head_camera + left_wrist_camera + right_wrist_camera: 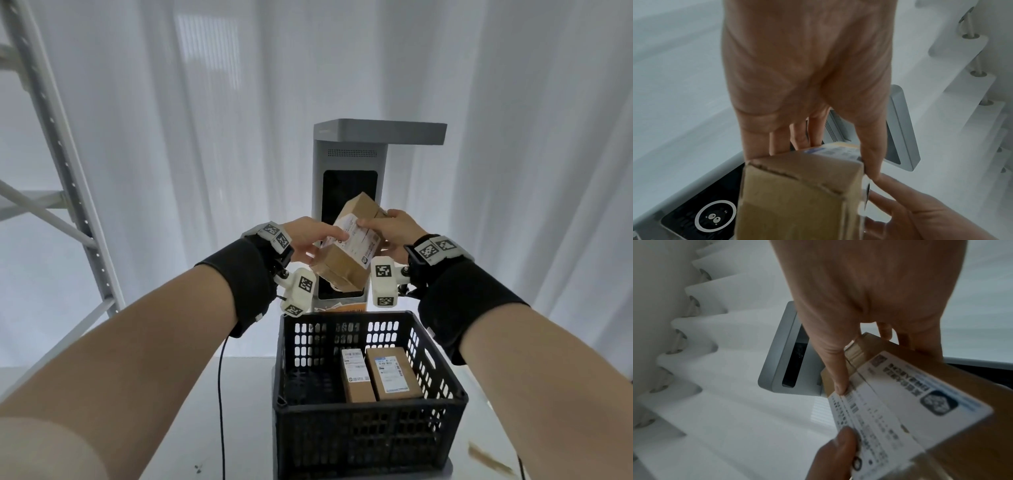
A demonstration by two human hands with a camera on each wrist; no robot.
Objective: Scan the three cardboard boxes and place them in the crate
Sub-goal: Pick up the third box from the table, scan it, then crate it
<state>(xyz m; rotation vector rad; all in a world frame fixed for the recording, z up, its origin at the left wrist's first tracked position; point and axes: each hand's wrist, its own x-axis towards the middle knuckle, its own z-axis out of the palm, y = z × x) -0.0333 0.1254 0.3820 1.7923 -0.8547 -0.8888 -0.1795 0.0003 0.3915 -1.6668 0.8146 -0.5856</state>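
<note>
- While both hands are raised in front of the grey scanner point(349, 212), the left hand point(308, 240) grips the near, lower-left end of the held cardboard box point(346, 253): its thumb lies on the white label on top and its fingers curl under the far side, as the left wrist view also shows point(797, 199).
- Left of the arms, a white metal rack point(68, 192) stands against the pale curtain point(205, 102).
- The held box hangs in the air above the crate's far rim, in front of the scanner's dark screen. Its long axis runs diagonally, the near end low and to the left, the far end raised and to the right, towards the scanner. The labelled face is turned up towards the head camera.
- The right hand point(394, 233) clasps the upper right end of the same box, thumb pressed on the label's edge, fingers wrapped round the far side; the right wrist view shows the thumb tip on the label point(840, 386).
- Below, the black crate point(370, 421) stands on the white table point(239, 428). Two cardboard boxes lie flat in its right half, side by side and touching, labels up, long axes running away from the person: the narrower box point(358, 380) on the left, the wider box point(394, 377) on the right.
- A black cable point(221, 394) hangs from the left wrist.
</note>
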